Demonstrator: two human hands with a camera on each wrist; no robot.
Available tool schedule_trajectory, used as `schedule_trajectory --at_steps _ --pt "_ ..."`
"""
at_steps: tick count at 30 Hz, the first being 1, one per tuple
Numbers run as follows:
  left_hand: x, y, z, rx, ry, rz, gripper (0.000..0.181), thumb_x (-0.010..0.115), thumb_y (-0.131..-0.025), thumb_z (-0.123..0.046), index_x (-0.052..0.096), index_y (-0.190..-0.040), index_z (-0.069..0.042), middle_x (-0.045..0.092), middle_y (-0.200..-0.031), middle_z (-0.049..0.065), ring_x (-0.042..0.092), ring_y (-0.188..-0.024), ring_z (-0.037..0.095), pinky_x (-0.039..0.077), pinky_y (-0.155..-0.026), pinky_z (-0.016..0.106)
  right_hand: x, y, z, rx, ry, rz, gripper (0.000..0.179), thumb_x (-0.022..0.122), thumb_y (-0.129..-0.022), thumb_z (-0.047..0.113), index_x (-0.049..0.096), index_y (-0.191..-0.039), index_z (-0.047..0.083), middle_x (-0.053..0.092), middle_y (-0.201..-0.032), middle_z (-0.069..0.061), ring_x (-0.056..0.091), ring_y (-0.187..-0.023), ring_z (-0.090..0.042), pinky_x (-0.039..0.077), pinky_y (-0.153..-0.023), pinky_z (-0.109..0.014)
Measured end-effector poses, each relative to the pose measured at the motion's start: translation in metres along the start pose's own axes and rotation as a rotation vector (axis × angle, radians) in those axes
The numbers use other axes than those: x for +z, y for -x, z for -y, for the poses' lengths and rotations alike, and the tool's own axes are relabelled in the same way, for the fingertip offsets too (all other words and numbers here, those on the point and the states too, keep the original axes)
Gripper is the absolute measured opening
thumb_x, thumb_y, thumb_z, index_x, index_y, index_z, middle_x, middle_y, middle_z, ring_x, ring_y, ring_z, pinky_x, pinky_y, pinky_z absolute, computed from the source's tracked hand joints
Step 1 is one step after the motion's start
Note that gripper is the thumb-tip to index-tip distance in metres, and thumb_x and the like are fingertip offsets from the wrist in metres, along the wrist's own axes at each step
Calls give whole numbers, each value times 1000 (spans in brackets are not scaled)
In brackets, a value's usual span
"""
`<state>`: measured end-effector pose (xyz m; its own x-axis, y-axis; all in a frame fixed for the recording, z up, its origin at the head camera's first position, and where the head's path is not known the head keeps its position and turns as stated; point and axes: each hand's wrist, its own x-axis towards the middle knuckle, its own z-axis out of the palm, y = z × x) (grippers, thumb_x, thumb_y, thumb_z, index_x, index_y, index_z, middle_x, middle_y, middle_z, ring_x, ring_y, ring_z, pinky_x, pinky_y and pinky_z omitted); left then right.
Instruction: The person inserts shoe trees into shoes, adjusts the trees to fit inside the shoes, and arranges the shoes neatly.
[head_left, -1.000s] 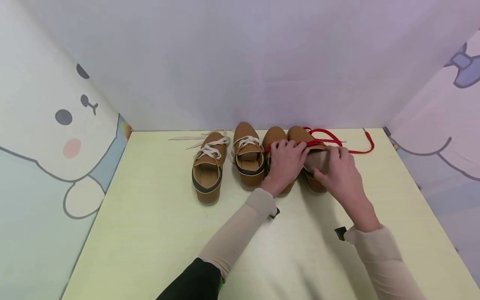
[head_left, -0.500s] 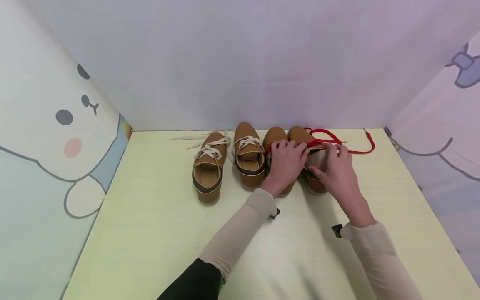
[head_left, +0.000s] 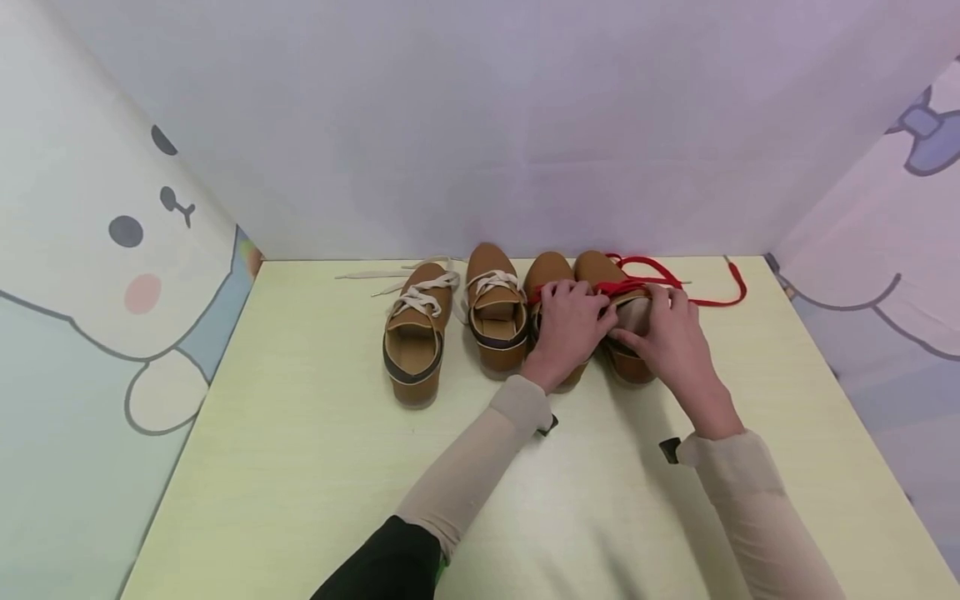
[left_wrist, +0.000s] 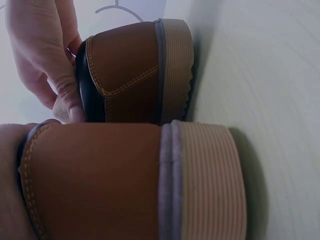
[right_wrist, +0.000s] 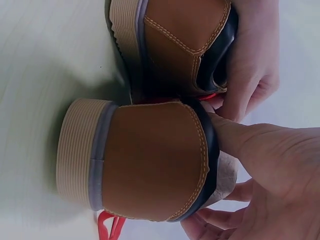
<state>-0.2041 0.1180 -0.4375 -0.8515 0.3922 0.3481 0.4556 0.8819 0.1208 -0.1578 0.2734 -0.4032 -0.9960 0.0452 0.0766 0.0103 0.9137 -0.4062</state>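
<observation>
Two brown leather shoes with red laces stand side by side under my hands. My left hand (head_left: 568,329) reaches across the nearer-left one (head_left: 549,268), its bent fingers close to the red shoelaces (head_left: 626,286); I cannot tell what its fingertips hold. My right hand (head_left: 678,337) grips the collar of the rightmost shoe (head_left: 632,368), thumb on the left side of the opening and fingers on the far right side. A greyish tongue (right_wrist: 227,175) shows between that thumb and fingers in the right wrist view. Both thumbs come close together at the collar.
Left of my hands stand two more brown shoes (head_left: 498,358) (head_left: 415,392) with white laces (head_left: 423,296), their loose ends trailing on the pale table (head_left: 300,433). A loose red lace end curls at the right. A pale cloth wall (head_left: 450,125) rises close behind the toes.
My right hand has shifted slightly left and forward along the rightmost shoe's opening, its thumb moving to the left side of the collar. My left hand stays nearly where it was.
</observation>
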Motion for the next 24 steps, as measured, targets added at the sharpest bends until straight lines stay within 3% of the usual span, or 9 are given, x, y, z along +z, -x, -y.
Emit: schedule_trajectory --at_steps 13,24 --pt "1 0 0 -1 18 20 31 52 -106 -51 78 -114 -36 73 -113 -9 61 -116 19 41 -107 44 4 -9 -7 -32 32 28 88 86 -87 32 39 -147 -11 42 -140 -45 38 -127 -62 38 -105 -71" --pt "-1 0 1 -4 35 26 34 47 -106 -53 71 -123 -34 66 -126 -6 61 -120 19 39 -110 47 -11 -10 -18 -71 -48 171 88 81 -92 23 30 -157 -6 34 -153 -42 30 -140 -64 29 -113 -77"
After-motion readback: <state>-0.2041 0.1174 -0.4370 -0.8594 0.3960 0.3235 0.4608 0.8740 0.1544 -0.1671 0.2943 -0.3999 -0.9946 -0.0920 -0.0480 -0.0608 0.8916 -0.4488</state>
